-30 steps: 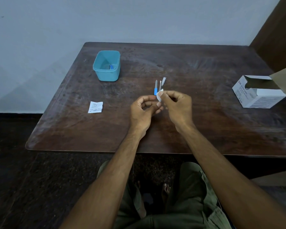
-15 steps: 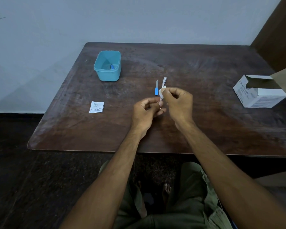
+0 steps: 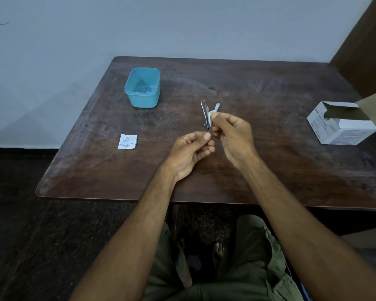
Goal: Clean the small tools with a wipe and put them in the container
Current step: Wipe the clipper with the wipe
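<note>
My left hand [image 3: 191, 153] pinches the base of thin, shiny metal tweezers [image 3: 205, 115], tips pointing up toward the desk's far edge. My right hand [image 3: 232, 135] pinches a small white wipe [image 3: 210, 117] vs. their upper half. Smooth teal plastic container [image 3: 142, 88] sits near far-left corner of worn dark wood desk [image 3: 269, 170].

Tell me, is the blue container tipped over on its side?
No, the blue container stands upright on the table with its opening facing up and a small tool lying inside.
</note>
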`<state>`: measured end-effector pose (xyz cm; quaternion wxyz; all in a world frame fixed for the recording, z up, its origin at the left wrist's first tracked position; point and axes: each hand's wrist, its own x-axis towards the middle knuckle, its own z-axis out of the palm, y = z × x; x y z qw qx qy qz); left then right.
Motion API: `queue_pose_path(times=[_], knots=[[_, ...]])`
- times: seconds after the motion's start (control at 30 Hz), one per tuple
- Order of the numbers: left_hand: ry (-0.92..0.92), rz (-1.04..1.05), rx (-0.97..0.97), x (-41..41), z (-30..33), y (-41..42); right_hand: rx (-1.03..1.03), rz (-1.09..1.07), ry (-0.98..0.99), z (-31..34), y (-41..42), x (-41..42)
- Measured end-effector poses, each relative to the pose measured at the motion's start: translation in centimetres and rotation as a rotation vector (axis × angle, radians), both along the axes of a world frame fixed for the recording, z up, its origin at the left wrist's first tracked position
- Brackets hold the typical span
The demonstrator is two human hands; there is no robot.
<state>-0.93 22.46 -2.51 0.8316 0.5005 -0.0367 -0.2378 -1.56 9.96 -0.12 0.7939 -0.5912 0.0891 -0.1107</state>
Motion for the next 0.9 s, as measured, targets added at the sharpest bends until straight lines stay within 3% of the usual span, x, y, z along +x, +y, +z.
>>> queue_pose_path(times=[0.37,0.9], knots=[[-0.059,0.090,0.035,0.1,-0.2,-0.4,-0.259,-0.032,0.004,-0.6,-0.2,-1.2],[-0.255,-0.020,0.243,0.0,-0.6,-0.9,-0.316,-0.059,0.087,0.0,-1.9,-1.4]])
